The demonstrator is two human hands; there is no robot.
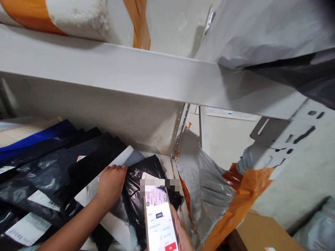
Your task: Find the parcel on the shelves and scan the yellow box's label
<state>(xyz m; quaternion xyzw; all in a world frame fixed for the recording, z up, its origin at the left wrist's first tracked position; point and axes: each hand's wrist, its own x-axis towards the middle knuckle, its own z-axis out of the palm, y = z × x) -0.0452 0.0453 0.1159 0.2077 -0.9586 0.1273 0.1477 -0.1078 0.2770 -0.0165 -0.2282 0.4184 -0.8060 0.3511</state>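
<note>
The left hand (111,184) lies flat, fingers together, on a white parcel (123,158) in a row of bagged parcels standing on the lower shelf (162,162). It presses against the parcel rather than closing around it, with the fingertips at the parcel's upper edge. Just right of it sits a crinkled black bag (136,195) with a label, partly blurred out.

The right hand (181,230) holds a phone (160,223) upright, low in the view, the fingers wrapped behind its right edge. The lit screen shows text and a red button, and it covers part of the black bag behind it.

To the left of the white parcel, more black bags (52,174) lean in a stack, some with barcode labels, and a blue bag (39,137) lies at the back. Right of the shelf upright (180,129) hangs a grey bag (204,181) with orange tape (243,198), crowding in close beside the phone. A cardboard box (256,233) sits below it.

Overhead, the upper shelf (131,69) runs across the view and closes in the space above the parcels. On it lie a white sack with orange stripes (78,17) and a grey bag (261,31) that droops over the edge.
</note>
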